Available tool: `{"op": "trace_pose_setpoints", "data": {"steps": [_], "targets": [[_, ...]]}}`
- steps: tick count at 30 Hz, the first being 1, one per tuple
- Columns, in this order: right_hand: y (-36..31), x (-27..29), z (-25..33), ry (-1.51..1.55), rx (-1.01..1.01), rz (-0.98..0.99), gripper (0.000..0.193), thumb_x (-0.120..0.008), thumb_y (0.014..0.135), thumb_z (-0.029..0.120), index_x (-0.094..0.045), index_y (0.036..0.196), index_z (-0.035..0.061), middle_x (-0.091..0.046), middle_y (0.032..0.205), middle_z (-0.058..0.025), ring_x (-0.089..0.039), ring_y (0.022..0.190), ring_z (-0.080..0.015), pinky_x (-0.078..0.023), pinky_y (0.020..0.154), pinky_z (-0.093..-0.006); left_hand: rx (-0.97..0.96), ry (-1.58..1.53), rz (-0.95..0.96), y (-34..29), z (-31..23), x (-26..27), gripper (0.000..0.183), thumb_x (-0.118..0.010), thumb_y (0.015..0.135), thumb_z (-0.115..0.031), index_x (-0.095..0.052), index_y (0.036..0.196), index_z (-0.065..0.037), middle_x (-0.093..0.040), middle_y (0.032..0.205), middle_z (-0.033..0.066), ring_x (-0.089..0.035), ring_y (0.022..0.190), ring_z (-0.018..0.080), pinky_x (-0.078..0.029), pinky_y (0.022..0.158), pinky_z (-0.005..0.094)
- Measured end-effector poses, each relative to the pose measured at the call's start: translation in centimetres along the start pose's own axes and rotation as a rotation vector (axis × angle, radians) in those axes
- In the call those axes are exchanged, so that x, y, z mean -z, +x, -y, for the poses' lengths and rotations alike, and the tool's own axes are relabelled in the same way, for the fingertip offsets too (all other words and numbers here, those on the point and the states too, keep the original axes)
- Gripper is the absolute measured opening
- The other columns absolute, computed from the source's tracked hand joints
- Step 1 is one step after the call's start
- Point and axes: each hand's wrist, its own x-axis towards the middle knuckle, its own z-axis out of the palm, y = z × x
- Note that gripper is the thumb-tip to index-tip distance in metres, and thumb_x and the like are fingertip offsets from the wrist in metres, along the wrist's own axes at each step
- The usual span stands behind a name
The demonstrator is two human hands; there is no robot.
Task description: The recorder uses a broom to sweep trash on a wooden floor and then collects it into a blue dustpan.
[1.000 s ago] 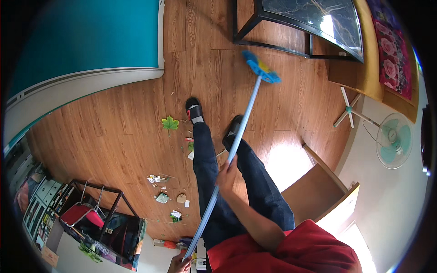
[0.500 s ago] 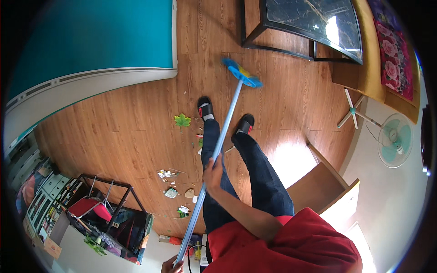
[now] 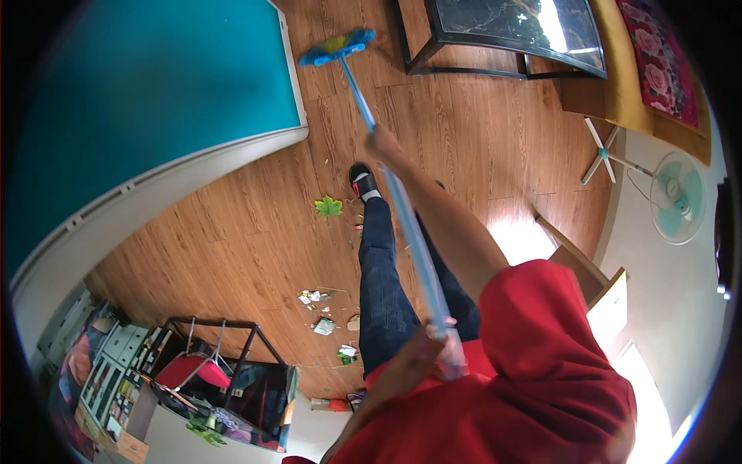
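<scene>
Broom [image 3: 407, 224] slants over the wooden floor [image 3: 232, 232], its blue head [image 3: 338, 48] just beside the teal surface [image 3: 154, 93]. The right hand [image 3: 384, 145] grips the shaft [image 3: 357, 93] toward that head; the left hand [image 3: 425, 349], blurred, clasps it near the opposite end. A green leaf [image 3: 328, 206] lies near a black slipper [image 3: 360, 176].

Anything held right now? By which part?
A broom, by its handle: left hand near the top end, right hand lower down, toward the brush head.

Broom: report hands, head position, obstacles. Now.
Right hand gripping handle farther out, left hand nearer body. Broom head between teal surface and black-framed table. Both close by.
</scene>
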Motion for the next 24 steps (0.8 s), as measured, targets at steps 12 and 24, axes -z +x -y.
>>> {"op": "trace_pose_setpoints", "data": {"steps": [12, 24], "targets": [[-34.8, 11.9, -15.7, 0.106, -0.521, 0.037, 0.047, -0.05, 0.092, 0.016, -0.046, 0.138, 0.0045, -0.065, 0.069, -0.0223, -0.061, 0.046, -0.0304, -0.049, 0.037, -0.0393, -0.011, 0.89, 0.365, -0.5, -11.3, 2.2, 0.038, -0.049, 0.1, -0.025, -0.047, 0.133, -0.007, -0.066, 0.096, 0.018, -0.068, 0.09, 0.0281, -0.054, 0.079, 0.0361], [-39.6, 7.4, -20.3, 0.534, -0.527, -0.357, 0.042, -0.051, 0.094, 0.031, -0.053, 0.132, 0.0112, -0.067, 0.088, -0.0231, -0.067, 0.083, -0.0394, -0.053, 0.074, -0.0445, 0.076, 1.295, 0.501, 5.5, -12.5, -6.7, 0.038, -0.045, 0.102, -0.032, -0.052, 0.126, -0.003, -0.066, 0.093, 0.0104, -0.065, 0.085, 0.0158, -0.052, 0.071, 0.0274]]}}
